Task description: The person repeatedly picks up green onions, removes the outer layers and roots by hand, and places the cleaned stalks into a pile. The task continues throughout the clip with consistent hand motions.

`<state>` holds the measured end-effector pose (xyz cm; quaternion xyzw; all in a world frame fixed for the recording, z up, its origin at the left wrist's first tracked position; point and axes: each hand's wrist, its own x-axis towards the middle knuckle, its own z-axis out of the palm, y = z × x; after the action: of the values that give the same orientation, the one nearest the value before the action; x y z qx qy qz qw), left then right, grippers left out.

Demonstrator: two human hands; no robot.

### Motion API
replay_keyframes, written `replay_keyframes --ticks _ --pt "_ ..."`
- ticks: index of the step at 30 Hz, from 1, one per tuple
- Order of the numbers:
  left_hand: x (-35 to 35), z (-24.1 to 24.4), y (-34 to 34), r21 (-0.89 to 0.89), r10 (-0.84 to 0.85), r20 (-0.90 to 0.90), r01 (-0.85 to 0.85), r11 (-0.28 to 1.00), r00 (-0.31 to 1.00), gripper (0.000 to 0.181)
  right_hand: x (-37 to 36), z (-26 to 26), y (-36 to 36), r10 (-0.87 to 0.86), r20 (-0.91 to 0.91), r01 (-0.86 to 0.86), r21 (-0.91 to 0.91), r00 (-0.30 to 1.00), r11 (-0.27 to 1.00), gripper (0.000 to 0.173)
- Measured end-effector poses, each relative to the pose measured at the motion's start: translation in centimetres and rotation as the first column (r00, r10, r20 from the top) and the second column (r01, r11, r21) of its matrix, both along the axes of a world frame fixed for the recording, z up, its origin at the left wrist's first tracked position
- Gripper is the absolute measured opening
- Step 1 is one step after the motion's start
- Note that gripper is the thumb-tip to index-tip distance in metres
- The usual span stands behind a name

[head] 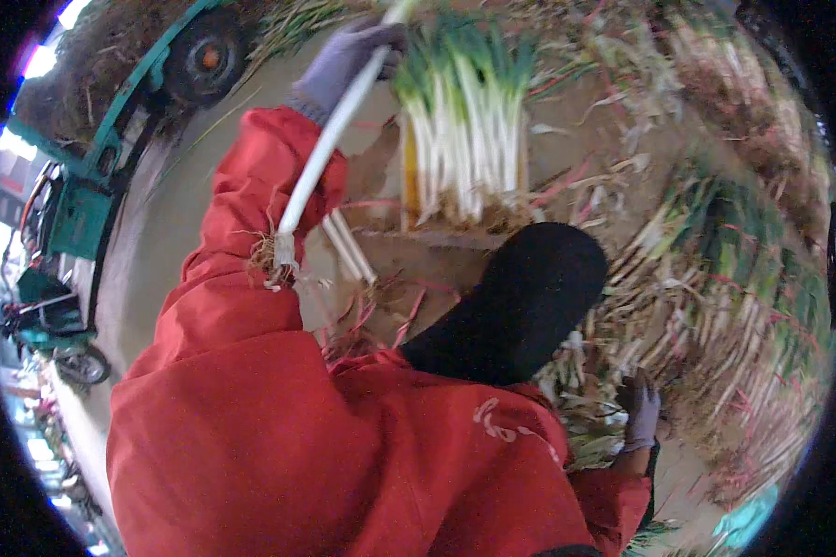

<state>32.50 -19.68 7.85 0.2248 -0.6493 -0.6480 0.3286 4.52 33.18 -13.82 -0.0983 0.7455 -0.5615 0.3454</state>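
Note:
My left hand [352, 66], in a pale purple glove, grips a single leek [320, 153]. Its white shank and hairy roots hang down along my red sleeve; the green end runs out at the top edge. Beside that hand a row of trimmed leeks [467, 139] lies packed together, green tops away from me and roots towards me, with a yellow upright piece [410, 167] at their left side. My gloved right hand [641, 418] is low on the right, at the edge of a heap of untrimmed leeks [710, 334]. Its fingers are partly hidden, and whether they hold anything is unclear.
My black-clad knee [529, 299] stands between the leek row and me. Two white leek stalks [348, 244] and pink ties [411, 317] lie on the floor. At left is a green cart [83, 216] with a wheel [205, 59]. A turquoise bag [749, 515] lies lower right.

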Motion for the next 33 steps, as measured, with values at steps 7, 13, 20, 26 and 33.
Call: replay_keyframes --ticks 7,13,20,26,33 --pt "17.8 -15.3 -8.6 -0.491 0.627 0.384 -0.424 0.761 0.678 0.052 -2.0 -0.9 -3.3 0.025 -0.019 -0.024 0.004 1.000 1.000 0.034" --pt "27.3 -31.4 -7.5 -0.316 0.602 0.718 -0.608 0.728 0.348 0.047 -5.9 1.0 -8.9 -0.117 0.095 0.100 0.171 0.989 0.980 0.035" --pt "25.5 -39.0 -9.4 -0.342 0.606 0.776 -0.688 0.640 0.178 0.042 -13.7 -14.2 -12.3 -0.013 -0.077 0.029 0.211 0.997 0.977 0.029" --pt "27.1 -36.7 -10.2 -0.418 0.785 0.592 -0.763 0.493 0.182 0.037 -13.7 -20.3 -21.9 0.575 -0.280 0.045 0.921 0.769 0.388 0.032" --pt "19.4 -30.5 -11.0 -0.362 0.843 0.212 -0.761 0.538 0.495 0.032 -14.7 -15.7 -24.9 0.676 0.035 -0.342 0.881 0.737 0.327 0.039"
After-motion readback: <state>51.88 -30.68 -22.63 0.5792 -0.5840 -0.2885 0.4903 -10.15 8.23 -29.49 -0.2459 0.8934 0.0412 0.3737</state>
